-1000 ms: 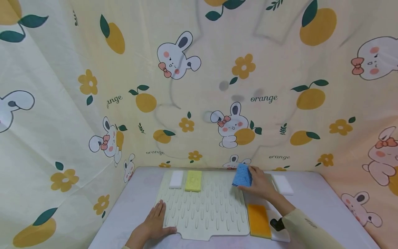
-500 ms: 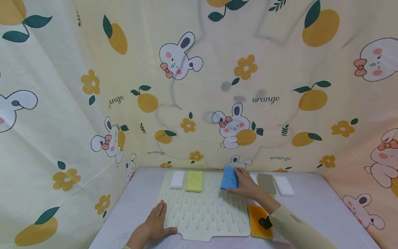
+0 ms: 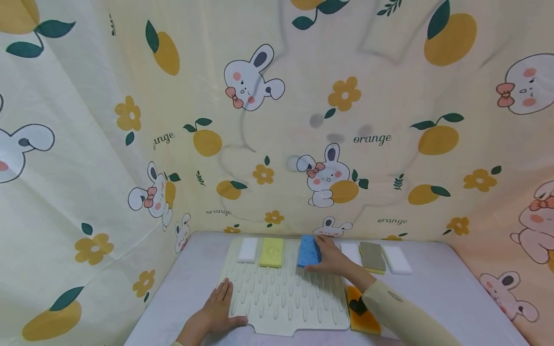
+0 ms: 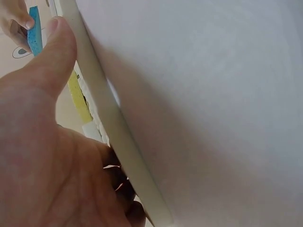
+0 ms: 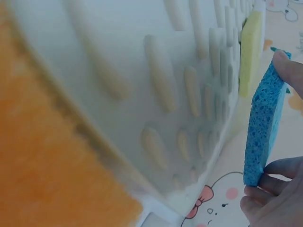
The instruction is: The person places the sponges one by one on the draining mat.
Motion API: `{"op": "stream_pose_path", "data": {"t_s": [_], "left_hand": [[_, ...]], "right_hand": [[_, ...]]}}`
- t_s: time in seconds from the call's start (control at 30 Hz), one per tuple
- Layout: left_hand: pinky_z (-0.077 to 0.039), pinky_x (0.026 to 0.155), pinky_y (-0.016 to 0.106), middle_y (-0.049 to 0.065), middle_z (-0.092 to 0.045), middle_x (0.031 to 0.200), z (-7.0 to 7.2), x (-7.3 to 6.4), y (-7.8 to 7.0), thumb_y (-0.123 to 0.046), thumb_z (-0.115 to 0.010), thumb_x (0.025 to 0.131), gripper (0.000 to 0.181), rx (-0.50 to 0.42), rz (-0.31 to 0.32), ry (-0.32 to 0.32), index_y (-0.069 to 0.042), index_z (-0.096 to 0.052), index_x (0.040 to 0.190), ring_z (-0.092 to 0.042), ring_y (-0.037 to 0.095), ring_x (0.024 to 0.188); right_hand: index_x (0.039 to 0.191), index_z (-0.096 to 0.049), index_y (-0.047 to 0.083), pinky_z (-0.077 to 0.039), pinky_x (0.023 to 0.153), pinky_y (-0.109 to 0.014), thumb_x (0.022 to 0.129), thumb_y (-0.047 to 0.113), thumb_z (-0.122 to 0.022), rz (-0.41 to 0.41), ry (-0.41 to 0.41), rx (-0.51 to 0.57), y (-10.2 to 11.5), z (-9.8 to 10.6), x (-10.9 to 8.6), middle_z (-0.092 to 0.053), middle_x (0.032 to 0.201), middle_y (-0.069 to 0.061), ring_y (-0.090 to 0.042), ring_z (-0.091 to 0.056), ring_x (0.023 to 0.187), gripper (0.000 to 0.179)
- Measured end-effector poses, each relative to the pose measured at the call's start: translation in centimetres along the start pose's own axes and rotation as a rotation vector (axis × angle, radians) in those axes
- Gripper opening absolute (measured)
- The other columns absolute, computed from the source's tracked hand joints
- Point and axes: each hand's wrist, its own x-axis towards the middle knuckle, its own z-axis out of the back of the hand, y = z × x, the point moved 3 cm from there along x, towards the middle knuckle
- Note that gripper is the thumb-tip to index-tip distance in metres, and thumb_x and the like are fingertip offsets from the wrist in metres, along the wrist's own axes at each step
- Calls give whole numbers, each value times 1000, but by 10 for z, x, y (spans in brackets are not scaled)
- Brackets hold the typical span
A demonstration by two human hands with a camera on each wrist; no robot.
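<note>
My right hand pinches a blue sponge between thumb and fingers over the back right half of a pale ribbed drying board. In the right wrist view the sponge shows its porous face, thumb at one end and fingertips at the other. My left hand rests on the board's front left corner, fingers straight along the left edge and thumb spread toward the front. On the board's back left lie a white sponge and, just right of it, a yellow sponge.
Right of the board, a white block, a grey-topped yellow sponge and another white block lie at the back. An orange sponge sits by the front right corner, partly under my sleeve. A printed curtain encloses the table.
My right hand has carried the blue sponge leftward over the board, from its back right corner toward the yellow sponge. The left hand stays in place.
</note>
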Motion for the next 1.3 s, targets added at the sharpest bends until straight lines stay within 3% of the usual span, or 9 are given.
{"op": "stream_pose_path", "data": {"t_s": [0.47,0.97,1.3], "left_hand": [[-15,132,62,34,-15,174,-1,0,1,-70,-76,88,125,13,-3,-21,14,-23,163,-14,49,162],[-16,132,61,33,-17,174,0,0,-1,-69,-77,88,123,20,7,-24,13,-25,163,-16,48,162],[-13,132,61,34,-14,174,1,-1,-1,-73,-76,86,128,-10,5,-7,14,-23,163,-13,49,162]], "right_hand": [[164,-28,-11,-33,126,-62,82,49,-94,3,96,25,5,-14,21,-26,171,-32,-49,-30,156,121],[166,-28,-7,-31,128,-60,82,51,-93,-33,160,40,3,-23,36,-27,173,-27,-43,-31,157,121],[164,-28,-10,-32,127,-61,81,48,-94,-3,170,20,7,-29,43,-28,171,-30,-46,-29,158,121]]}}
